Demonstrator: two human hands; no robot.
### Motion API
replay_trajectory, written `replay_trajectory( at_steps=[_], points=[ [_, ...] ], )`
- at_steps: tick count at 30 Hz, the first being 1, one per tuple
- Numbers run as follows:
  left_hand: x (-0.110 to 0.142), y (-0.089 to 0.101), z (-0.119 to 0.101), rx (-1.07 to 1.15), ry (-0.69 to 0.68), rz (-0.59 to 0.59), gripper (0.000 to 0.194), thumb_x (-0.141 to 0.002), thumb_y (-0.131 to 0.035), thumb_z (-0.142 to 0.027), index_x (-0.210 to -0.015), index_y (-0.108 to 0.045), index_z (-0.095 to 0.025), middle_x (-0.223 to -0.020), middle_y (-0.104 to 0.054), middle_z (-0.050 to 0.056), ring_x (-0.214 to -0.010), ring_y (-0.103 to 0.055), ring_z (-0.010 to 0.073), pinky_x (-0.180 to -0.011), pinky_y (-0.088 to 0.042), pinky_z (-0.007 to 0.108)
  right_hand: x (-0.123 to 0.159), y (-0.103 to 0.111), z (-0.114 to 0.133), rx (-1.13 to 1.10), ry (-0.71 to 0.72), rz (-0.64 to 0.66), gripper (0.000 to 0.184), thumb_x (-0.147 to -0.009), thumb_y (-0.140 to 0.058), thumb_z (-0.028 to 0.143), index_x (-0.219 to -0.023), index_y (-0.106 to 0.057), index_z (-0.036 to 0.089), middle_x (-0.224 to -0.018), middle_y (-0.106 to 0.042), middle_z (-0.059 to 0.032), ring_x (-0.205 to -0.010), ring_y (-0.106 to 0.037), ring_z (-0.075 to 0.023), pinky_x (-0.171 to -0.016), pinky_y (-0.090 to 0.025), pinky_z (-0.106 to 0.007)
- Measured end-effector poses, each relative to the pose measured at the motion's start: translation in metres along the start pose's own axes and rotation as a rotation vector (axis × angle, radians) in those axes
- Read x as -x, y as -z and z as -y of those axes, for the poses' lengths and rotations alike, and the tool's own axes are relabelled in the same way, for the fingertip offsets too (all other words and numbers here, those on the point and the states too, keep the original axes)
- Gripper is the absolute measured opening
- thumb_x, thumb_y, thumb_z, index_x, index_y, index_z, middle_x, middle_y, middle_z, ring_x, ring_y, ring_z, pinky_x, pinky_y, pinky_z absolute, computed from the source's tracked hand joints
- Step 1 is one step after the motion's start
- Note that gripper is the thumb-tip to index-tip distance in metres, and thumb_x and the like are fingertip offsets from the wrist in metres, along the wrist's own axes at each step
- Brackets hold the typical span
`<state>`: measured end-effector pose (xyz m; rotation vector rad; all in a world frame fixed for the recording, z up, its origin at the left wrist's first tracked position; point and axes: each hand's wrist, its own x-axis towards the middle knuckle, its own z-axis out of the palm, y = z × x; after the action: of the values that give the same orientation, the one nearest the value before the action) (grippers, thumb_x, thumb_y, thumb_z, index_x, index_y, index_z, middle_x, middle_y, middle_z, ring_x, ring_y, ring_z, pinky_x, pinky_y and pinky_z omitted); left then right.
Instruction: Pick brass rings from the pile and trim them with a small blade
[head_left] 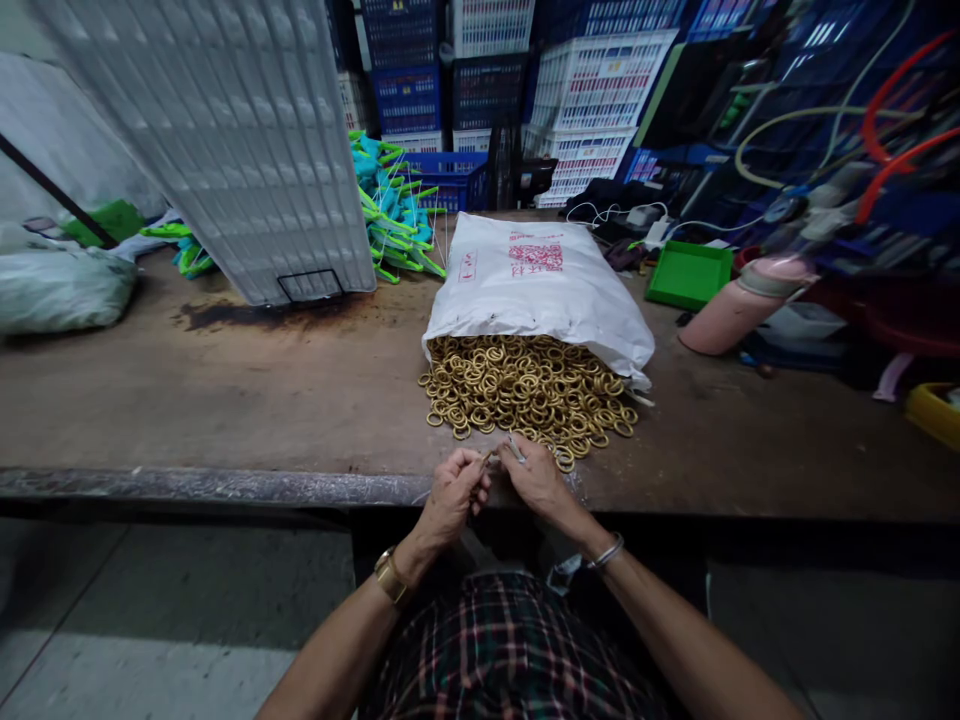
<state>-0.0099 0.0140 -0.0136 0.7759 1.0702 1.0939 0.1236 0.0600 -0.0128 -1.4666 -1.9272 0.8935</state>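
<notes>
A heap of several brass-coloured rings [529, 392] spills from the mouth of a white woven sack [536, 285] onto the brown workbench [225, 400]. My left hand [454, 495] and my right hand [536, 478] meet at the bench's front edge, just in front of the heap. Both are closed in a pinch. The left hand's fingers pinch a small ring; the right hand's fingers hold a small pale piece I cannot make out. A gold watch sits on my left wrist, a silver bangle on my right.
A large translucent ribbed panel [240, 140] leans on the bench at the back left. Beside it lies a pile of teal and green plastic parts [390, 205]. A green tray [688, 273] and a pink bottle [739, 305] lie at the right. Stacked crates [592, 90] fill the back.
</notes>
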Motion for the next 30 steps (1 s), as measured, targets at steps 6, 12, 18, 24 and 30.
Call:
replay_trajectory(
  at_steps=[6, 12, 18, 24, 30],
  points=[
    [-0.001, 0.0, 0.0, 0.009, -0.015, -0.018, 0.034, -0.072, -0.056, -0.049, -0.079, -0.047, -0.017, -0.063, -0.05, -0.004, -0.046, -0.043, 0.0045, -0.04, -0.029, 0.014, 0.009, -0.003, -0.004, 0.32, 0.189, 0.154, 0.019, -0.073, -0.039, 0.013, -0.078, -0.056, 0.02, -0.064, -0.058, -0.0016, -0.057, -0.047, -0.0127, -0.055, -0.026, -0.024],
    [-0.001, -0.001, 0.001, -0.013, -0.009, -0.054, 0.035, -0.071, -0.057, -0.051, -0.078, -0.046, -0.018, -0.061, -0.05, -0.004, -0.045, -0.043, 0.0046, -0.039, -0.029, 0.014, 0.009, -0.003, -0.002, 0.439, 0.177, 0.209, 0.028, -0.072, -0.04, 0.012, -0.092, -0.057, 0.019, -0.071, -0.062, -0.0038, -0.063, -0.053, -0.0151, -0.055, -0.025, -0.025],
    [0.004, 0.0, 0.001, -0.013, -0.016, -0.056, 0.037, -0.072, -0.055, -0.053, -0.074, -0.043, -0.018, -0.057, -0.047, -0.006, -0.042, -0.041, 0.0045, -0.038, -0.028, 0.015, 0.009, -0.004, 0.002, 0.567, 0.134, 0.262, 0.028, -0.073, -0.041, 0.012, -0.097, -0.055, 0.017, -0.073, -0.064, -0.0072, -0.064, -0.057, -0.0177, -0.055, -0.027, -0.026],
    [0.018, 0.001, -0.01, 0.095, -0.016, 0.045, 0.032, -0.073, -0.058, -0.047, -0.073, -0.044, -0.018, -0.057, -0.047, -0.005, -0.042, -0.04, 0.0041, -0.039, -0.029, 0.016, -0.007, 0.001, 0.006, 0.485, 0.069, 0.17, 0.03, -0.077, -0.038, 0.013, -0.101, -0.056, 0.017, -0.075, -0.064, -0.0077, -0.065, -0.056, -0.0151, -0.057, -0.03, -0.024],
    [0.013, 0.0, -0.009, 0.317, 0.011, 0.076, 0.032, -0.071, -0.061, -0.045, -0.073, -0.045, -0.017, -0.062, -0.048, -0.003, -0.046, -0.042, 0.0058, -0.038, -0.031, 0.016, -0.01, -0.007, 0.011, -0.116, -0.138, 0.194, 0.027, -0.078, -0.038, 0.028, -0.058, -0.051, 0.017, -0.053, -0.053, 0.0008, -0.049, -0.044, -0.0097, -0.048, -0.031, -0.021]
  ],
)
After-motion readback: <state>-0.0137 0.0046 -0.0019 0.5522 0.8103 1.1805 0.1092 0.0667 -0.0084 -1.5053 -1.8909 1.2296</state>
